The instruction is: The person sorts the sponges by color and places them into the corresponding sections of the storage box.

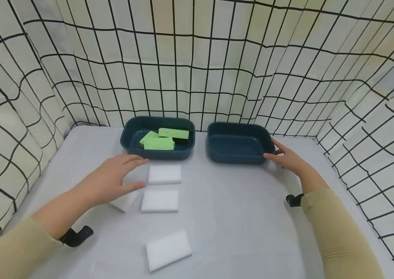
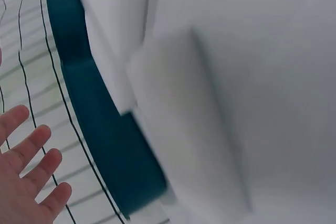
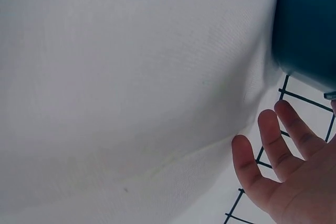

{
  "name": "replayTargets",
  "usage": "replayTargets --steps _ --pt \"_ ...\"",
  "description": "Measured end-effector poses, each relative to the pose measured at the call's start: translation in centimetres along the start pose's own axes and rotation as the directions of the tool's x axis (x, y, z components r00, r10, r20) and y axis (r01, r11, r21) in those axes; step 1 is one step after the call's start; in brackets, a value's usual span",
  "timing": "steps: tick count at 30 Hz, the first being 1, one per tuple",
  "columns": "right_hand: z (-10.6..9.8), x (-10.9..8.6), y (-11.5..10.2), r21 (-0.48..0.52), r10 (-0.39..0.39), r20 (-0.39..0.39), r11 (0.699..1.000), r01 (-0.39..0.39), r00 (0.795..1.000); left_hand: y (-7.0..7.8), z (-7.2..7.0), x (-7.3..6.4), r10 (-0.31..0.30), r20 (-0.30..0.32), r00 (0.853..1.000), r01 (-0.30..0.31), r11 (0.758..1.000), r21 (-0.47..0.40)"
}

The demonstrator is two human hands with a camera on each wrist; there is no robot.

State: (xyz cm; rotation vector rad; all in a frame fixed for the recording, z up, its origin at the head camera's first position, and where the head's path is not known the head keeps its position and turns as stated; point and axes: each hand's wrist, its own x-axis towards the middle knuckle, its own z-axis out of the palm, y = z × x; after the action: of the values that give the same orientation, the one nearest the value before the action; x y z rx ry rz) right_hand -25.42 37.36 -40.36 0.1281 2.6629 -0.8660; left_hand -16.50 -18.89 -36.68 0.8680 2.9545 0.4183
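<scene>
My left hand (image 1: 108, 180) hovers at the left, fingers and thumb spread, nothing between them. Beside it lie two white foam blocks (image 1: 164, 174), (image 1: 160, 200), one behind the other. Another white block (image 1: 123, 202) is partly hidden under this hand, and one more (image 1: 168, 250) lies nearer the front. In the left wrist view the fingers (image 2: 32, 148) are apart beside blurred white blocks (image 2: 181, 124). My right hand (image 1: 287, 155) is at the right end of the right-hand dark teal bin (image 1: 235, 158), thumb and fingertips at its rim. Its other fingers (image 3: 273, 140) are extended loosely.
A second dark teal bin (image 1: 127, 145) stands to the left, with several green sponges (image 1: 158, 143) in it. Black wire grid panels (image 1: 193, 66) backed by white cloth enclose the white-covered table (image 1: 238, 224) at the back and both sides.
</scene>
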Motion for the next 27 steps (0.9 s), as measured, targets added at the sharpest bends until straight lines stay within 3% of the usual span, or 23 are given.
replayTargets --steps 6,11,17,22,27 --pt "-0.1 0.1 0.2 0.0 0.002 0.004 1.0 -0.002 1.0 3.7 1.5 -2.2 0.062 0.061 0.996 -0.061 0.998 -0.029" --pt "-0.2 0.0 0.1 0.007 -0.002 0.014 1.0 0.001 1.0 5.9 2.9 -4.0 0.106 0.147 0.983 -0.093 0.992 -0.089" --pt "-0.1 0.4 0.2 0.009 -0.002 0.011 1.0 0.001 1.0 7.2 4.7 -5.2 0.153 0.261 0.953 -0.114 0.981 -0.159" --pt "-0.2 0.5 0.3 -0.006 0.0 0.014 1.0 0.0 1.0 7.8 5.8 -6.1 0.215 0.272 0.938 -0.172 0.97 -0.173" --pt "-0.1 0.4 0.3 0.013 0.008 0.018 1.0 -0.008 1.0 8.0 6.2 -6.6 0.223 0.307 0.925 -0.174 0.968 -0.179"
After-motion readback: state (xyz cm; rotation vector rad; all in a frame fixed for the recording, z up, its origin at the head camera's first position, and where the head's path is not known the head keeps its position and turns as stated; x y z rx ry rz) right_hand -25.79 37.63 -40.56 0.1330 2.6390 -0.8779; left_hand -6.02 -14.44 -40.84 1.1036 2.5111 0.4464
